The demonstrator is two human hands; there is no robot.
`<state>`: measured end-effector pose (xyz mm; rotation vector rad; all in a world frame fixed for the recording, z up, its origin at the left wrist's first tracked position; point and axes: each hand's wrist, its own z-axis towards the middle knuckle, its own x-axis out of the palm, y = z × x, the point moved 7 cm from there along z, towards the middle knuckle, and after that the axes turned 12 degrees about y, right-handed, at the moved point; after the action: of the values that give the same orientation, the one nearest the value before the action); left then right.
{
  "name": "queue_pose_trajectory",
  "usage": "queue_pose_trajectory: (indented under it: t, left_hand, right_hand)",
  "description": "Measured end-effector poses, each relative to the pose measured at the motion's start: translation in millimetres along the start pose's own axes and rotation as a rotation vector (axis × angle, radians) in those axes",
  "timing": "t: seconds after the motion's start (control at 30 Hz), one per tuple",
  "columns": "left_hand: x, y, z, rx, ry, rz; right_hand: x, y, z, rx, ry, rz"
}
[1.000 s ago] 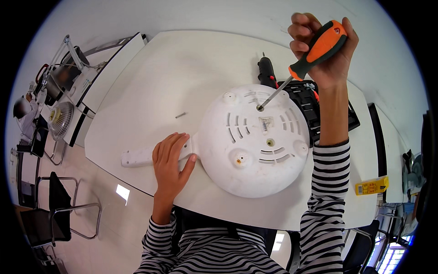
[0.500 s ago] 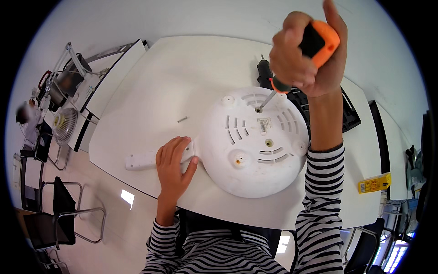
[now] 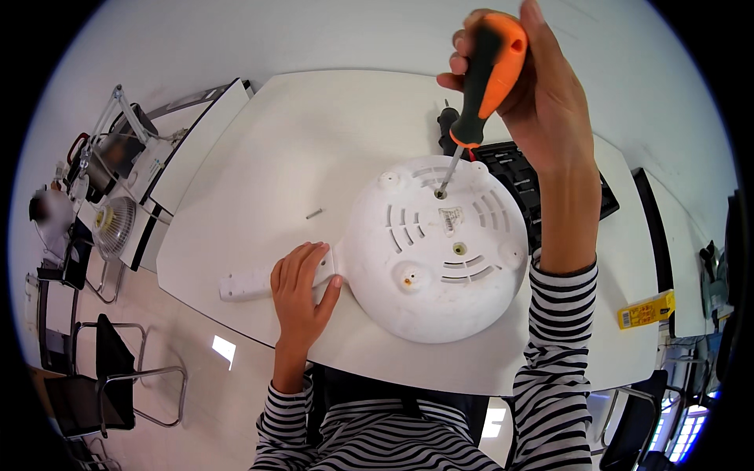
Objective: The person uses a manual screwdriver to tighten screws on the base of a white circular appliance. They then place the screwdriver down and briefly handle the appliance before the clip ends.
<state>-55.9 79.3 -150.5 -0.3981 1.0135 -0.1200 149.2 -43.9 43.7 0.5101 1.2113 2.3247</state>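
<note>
A round white plastic appliance base (image 3: 424,302) lies with its slotted, footed underside up on the table, its arm (image 3: 243,284) reaching left. My left hand (image 3: 302,286) holds that arm near the dish, fingers across it and thumb apart at the near side. Above the far part of the base, my right hand (image 3: 542,94) has the orange-and-black handle of a screwdriver (image 3: 469,106) against the palm, several fingers lifted loosely behind it. The screwdriver tilts slightly, its tip in a recessed hole (image 3: 441,194). Left of the base rests a small metal screw (image 3: 314,213).
Behind the base lie a black tool case (image 3: 510,169) with bits and a black pen-shaped tool (image 3: 446,125). A yellow box (image 3: 646,312) sits at the table's right edge. Chairs (image 3: 110,385), a side table with a lamp (image 3: 126,102) and a person (image 3: 51,220) are at left.
My right hand has shifted left and its fingers have loosened round the handle, showing more of the screwdriver. The tip stays in the same hole. My left hand keeps its place on the arm.
</note>
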Motion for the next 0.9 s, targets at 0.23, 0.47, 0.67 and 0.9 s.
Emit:
queue_pose_trajectory:
  t: [0.23, 0.47, 0.67, 0.9]
  left_hand:
    - [-0.4, -0.9, 0.1, -0.005, -0.003, -0.017]
    - [-0.9, 0.7, -1.1, 0.002, 0.005, -0.034]
    - [-0.1, -1.0, -0.1, 0.018, -0.001, -0.045]
    - [-1.5, -0.3, 0.1, 0.020, -0.016, -0.002]
  right_hand:
    - [24.1, -9.9, 12.0, 0.075, 0.313, 0.272]
    - [31.7, -8.8, 10.1, 0.028, 0.799, 0.390]
    - [-3.6, 5.1, -1.3, -0.186, 0.065, -0.379]
    - [3.2, 34.1, -15.4, -0.309, -0.151, -0.965]
